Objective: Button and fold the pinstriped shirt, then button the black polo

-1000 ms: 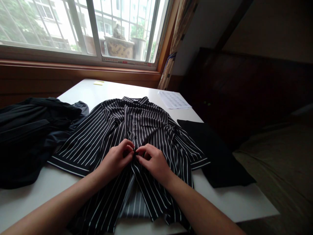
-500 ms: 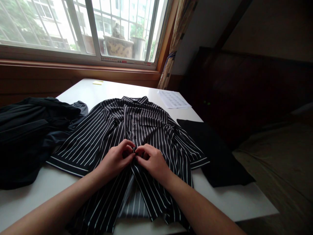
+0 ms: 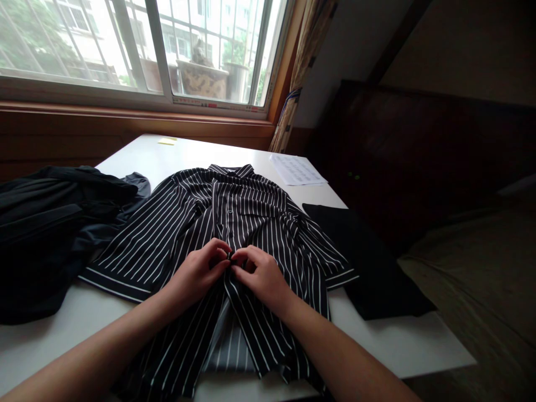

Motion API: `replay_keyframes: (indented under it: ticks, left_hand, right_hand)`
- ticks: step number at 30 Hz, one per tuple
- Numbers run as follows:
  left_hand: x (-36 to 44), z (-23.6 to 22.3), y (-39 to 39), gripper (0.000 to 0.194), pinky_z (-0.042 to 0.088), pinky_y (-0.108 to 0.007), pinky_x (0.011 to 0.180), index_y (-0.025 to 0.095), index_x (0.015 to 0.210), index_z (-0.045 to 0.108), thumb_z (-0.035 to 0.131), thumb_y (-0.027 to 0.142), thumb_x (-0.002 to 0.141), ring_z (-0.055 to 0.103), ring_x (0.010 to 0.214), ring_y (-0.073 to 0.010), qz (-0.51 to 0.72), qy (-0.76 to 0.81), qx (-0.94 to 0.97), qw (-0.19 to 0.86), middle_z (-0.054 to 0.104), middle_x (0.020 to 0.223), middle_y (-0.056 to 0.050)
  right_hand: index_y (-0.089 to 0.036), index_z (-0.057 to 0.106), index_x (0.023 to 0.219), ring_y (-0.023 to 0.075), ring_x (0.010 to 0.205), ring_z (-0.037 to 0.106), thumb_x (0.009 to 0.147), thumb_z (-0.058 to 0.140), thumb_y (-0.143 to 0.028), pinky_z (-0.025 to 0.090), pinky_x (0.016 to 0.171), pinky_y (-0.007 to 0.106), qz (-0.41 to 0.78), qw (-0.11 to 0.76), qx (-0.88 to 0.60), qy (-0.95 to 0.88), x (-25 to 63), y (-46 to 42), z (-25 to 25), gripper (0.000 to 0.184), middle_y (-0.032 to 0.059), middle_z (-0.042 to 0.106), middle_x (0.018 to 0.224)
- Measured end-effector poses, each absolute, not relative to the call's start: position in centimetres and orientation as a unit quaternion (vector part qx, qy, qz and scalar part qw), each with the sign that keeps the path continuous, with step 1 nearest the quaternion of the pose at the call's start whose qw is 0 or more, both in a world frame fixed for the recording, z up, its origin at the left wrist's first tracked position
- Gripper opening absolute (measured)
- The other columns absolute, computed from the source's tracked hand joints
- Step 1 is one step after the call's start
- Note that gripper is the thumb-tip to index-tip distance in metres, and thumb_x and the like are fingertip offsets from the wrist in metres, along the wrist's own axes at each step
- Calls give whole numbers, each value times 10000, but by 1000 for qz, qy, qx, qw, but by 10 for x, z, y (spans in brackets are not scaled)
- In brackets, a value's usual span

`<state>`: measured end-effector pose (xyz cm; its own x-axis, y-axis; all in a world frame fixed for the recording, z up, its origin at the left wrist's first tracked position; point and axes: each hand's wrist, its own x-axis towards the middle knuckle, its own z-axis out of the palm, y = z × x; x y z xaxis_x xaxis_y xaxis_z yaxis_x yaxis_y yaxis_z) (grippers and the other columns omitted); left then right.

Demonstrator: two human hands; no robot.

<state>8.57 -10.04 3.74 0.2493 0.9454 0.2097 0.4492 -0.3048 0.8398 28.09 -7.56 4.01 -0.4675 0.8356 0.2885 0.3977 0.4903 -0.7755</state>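
Left hand (image 3: 200,269), right hand (image 3: 263,274): facing pinches on striped shirt (image 3: 257,223)

The bare left hand (image 3: 205,262) and bare right hand (image 3: 262,272) are hiding the pinched bit of the white-striped black shirt (image 3: 257,222). Left of them, the view's edge is cropping a rumpled black cloth heap (image 3: 46,240); beyond them, white paper sheets (image 3: 297,170) are showing unreadably small marks.

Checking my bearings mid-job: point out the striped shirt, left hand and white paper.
Striped shirt (image 3: 263,226), head view: its front panel.
Left hand (image 3: 201,266), head view: its back.
White paper (image 3: 298,171), head view: its printed middle.
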Motion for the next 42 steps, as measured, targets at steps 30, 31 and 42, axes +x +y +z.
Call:
replay_keyframes:
  ticks: [30,31,42]
  left_hand:
    - [83,39,-96,164,535,-327,835,211,1010,560,629,274,875,677,901,-178,414,494,644,412,689,934,-17]
    - [83,39,-96,167,536,-329,836,210,1012,564,632,278,874,675,903,-179,414,494,644,412,690,940,-19]
    - [84,38,-96,211,532,-299,775,206,1023,585,649,313,853,644,848,-168,419,485,640,424,667,896,-14]
  right_hand:
    - [-210,671,968,98,602,621,884,659,-251,522,579,232,461,353,-411,-703,283,-76,37,94,-3,678,864]
    - [-212,672,976,98,604,620,887,655,-251,523,578,232,461,355,-410,-703,283,-76,37,98,0,678,874]
    - [-227,690,998,118,677,636,903,648,-257,534,641,256,426,349,-409,-728,284,-76,38,108,5,694,920]
